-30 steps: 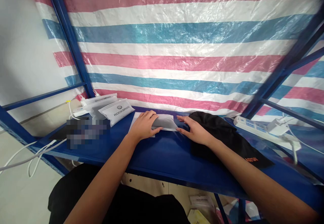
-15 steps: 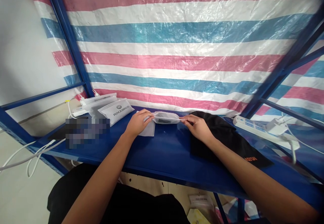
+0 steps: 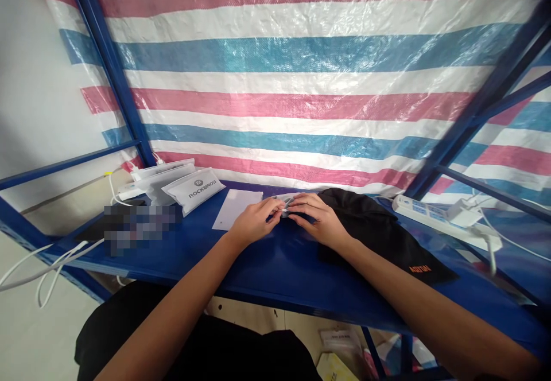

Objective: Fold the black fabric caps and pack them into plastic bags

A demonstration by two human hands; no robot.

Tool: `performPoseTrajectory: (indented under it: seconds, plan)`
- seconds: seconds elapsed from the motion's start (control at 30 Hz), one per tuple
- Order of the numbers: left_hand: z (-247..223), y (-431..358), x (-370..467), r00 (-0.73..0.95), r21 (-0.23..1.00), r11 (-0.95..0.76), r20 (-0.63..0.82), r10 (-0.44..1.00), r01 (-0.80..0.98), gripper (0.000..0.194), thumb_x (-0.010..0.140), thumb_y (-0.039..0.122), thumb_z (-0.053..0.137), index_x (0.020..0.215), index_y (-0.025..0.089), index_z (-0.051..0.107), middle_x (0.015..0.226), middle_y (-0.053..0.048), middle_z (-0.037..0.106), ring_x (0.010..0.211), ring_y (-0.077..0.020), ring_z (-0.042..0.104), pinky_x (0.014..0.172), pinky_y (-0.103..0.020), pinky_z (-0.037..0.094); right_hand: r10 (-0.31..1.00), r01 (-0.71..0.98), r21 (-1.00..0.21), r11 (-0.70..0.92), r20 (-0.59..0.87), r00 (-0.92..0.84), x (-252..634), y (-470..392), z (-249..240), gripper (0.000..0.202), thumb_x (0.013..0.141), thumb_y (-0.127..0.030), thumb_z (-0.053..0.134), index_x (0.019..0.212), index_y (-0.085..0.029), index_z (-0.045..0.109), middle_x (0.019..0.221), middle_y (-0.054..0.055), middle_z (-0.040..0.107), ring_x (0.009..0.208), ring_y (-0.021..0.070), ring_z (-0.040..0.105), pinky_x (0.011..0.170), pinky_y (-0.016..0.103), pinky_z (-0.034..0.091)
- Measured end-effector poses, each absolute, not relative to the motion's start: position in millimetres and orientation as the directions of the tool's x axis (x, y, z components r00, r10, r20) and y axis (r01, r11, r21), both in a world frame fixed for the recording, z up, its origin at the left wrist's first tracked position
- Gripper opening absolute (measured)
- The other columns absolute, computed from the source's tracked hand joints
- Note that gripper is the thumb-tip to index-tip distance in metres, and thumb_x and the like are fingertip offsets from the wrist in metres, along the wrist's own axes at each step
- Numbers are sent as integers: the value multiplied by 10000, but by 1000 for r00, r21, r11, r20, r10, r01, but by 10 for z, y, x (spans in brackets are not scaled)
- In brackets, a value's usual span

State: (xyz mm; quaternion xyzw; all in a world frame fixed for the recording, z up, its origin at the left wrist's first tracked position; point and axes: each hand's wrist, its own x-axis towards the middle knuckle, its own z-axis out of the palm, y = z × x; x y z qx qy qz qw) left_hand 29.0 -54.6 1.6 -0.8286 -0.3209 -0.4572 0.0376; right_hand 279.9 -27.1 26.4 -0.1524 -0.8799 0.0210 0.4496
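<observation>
My left hand point(image 3: 257, 221) and my right hand point(image 3: 319, 220) meet above the middle of the blue shelf. Both are closed at the opening of a whitish frosted zip bag point(image 3: 286, 198), mostly hidden by my fingers. Something greyish shows at the bag between the fingertips, too small to make out. Just left of my left hand a white sheet of paper point(image 3: 236, 204) lies flat. Black fabric point(image 3: 387, 237) with orange lettering is spread beside and behind my right hand.
A frosted ROCKBROS pouch point(image 3: 196, 190) stands at the left, with more pale pouches point(image 3: 166, 175) behind. White power strips sit at the right point(image 3: 443, 220) and back left point(image 3: 129, 189), with loose cables. Blue metal posts point(image 3: 103, 54) and a striped plastic sheet point(image 3: 293, 102) enclose the shelf point(image 3: 275, 278).
My hands have come close together from the bag's two ends, and the bag is now bunched and largely covered. More of the white paper shows on the left.
</observation>
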Motion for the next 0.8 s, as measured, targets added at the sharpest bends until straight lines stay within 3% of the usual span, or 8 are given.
performPoseTrajectory:
  seconds: [0.17,0.3,0.6,0.8]
  plan:
    - [24,-573,274,498,67,-770,727,473,634,278,1184,330,446,1151,226,701,1035,-39,794,913,-174,784,879,-288,634,289,194,-217,957,780,-555,2781,-299,295,195,1046,-261,751,1222,-331,799,1146,66,801,1146,290,733,1016,515,626]
    - [56,-584,250,567,-2,-809,715,409,587,298,1180,268,422,1162,219,716,1103,-63,802,1028,-189,779,949,-315,635,300,198,-226,954,759,-578,2788,-314,311,159,1061,-257,726,1195,-314,790,1120,64,795,1126,283,729,1001,498,619]
    - [75,-566,265,538,40,-827,742,401,561,261,1117,140,464,1145,225,710,1156,-71,796,1138,-209,765,1044,-361,623,323,338,-121,933,694,-644,2870,-227,308,116,1107,-250,603,1141,-260,713,1090,97,754,1078,302,675,966,511,585]
    - [184,-536,154,253,192,-773,874,415,604,147,1115,158,529,1035,241,620,1102,-41,792,1073,-178,768,988,-327,602,438,521,-98,848,685,-583,3141,-19,351,120,1111,-279,562,1102,-239,675,1087,128,722,1050,331,655,942,508,562]
